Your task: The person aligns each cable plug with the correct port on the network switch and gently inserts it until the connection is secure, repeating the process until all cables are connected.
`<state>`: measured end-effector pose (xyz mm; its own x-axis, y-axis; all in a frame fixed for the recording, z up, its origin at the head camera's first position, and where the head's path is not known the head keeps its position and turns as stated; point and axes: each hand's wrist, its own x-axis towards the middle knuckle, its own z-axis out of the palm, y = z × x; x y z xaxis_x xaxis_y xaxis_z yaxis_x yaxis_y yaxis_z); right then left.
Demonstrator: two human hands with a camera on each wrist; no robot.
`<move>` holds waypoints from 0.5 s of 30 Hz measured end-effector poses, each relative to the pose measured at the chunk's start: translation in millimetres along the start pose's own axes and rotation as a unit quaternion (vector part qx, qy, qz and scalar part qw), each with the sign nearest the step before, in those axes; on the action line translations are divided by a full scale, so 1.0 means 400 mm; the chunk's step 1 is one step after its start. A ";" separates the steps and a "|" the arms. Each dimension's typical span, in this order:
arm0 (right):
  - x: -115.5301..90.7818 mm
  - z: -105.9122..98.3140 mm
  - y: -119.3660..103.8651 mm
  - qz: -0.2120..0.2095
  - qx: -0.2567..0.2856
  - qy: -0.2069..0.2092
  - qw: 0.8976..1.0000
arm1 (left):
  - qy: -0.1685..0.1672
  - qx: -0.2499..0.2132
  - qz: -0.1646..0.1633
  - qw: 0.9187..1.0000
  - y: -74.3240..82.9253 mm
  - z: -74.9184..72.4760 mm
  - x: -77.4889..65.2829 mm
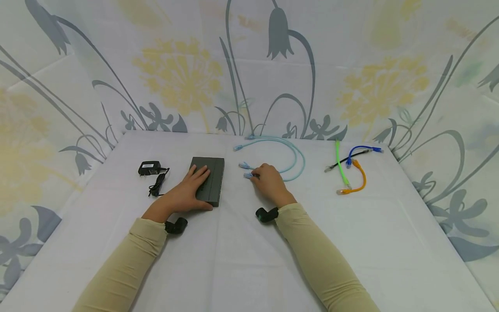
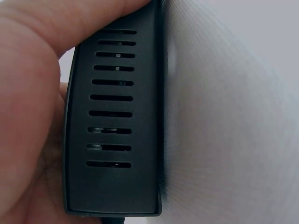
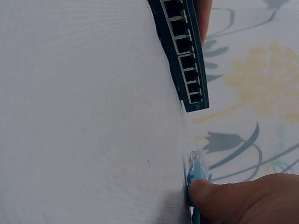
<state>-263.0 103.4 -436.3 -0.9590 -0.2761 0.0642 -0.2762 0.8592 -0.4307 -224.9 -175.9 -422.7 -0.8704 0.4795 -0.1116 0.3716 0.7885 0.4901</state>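
Note:
My left hand (image 1: 186,190) lies spread over a dark grey network switch (image 1: 215,173), fingers on its top and thumb along its near end. The switch's slotted end (image 2: 110,107) fills the middle of the left wrist view. Its row of ports (image 3: 187,60), in the right wrist view, faces my right hand (image 1: 270,184). That hand pinches a light blue network cable by its plug (image 3: 198,170), thumb on top, low over the white cloth. The cable (image 1: 301,167) curves away behind the hand. A second light blue cable (image 1: 273,138) curves close to it, one plug (image 1: 244,165) just beyond my fingers.
Left of the switch lie a black power adapter (image 1: 150,168) and its bundled cord (image 1: 157,185). At the right are short network cables: green (image 1: 339,162), black (image 1: 343,161), blue (image 1: 356,149) and orange (image 1: 363,175). A flower-printed cloth (image 1: 249,78) rises behind the table.

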 end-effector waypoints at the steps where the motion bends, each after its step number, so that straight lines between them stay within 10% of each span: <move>1: -0.001 0.000 -0.001 0.000 -0.001 0.001 1.000 | 0.000 0.000 -0.001 1.000 0.000 0.000 0.000; 15: 0.003 0.001 -0.021 -0.021 -0.036 0.016 0.999 | -0.002 -0.003 -0.001 1.000 0.008 -0.004 -0.005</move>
<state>-261.9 95.6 -433.1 -0.9475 -0.3002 0.1098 -0.3194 0.8762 -0.3610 -222.6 -175.0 -419.5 -0.8694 0.4804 -0.1159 0.3687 0.7867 0.4950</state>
